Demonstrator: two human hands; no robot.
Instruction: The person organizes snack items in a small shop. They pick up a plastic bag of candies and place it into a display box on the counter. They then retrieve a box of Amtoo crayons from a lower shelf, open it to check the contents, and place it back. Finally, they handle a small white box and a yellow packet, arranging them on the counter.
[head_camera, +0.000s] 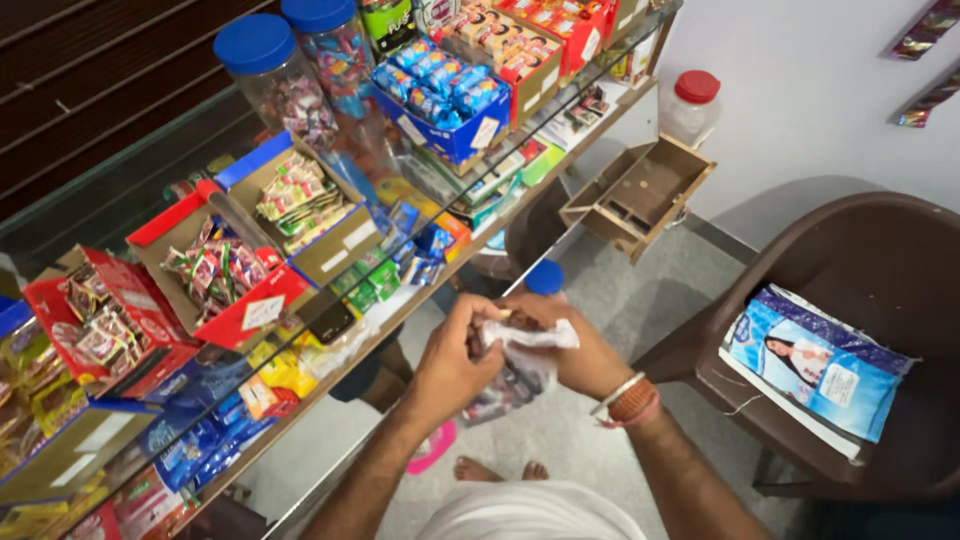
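Note:
Both of my hands meet in front of the glass counter (420, 300) and hold a small clear plastic packet (515, 370) with dark sweets inside. My left hand (455, 360) pinches its crumpled top from the left. My right hand (570, 345), with beaded and thread bracelets at the wrist, grips the same top from the right. The packet hangs down between them over the floor.
Open cardboard boxes of wrapped sweets (215, 270) and blue-lidded jars (275, 75) crowd the counter top. An open wooden drawer (640, 190) juts out beyond. A brown plastic chair (870, 330) on the right holds a blue packet (815, 360). My bare feet (495, 468) stand on grey floor.

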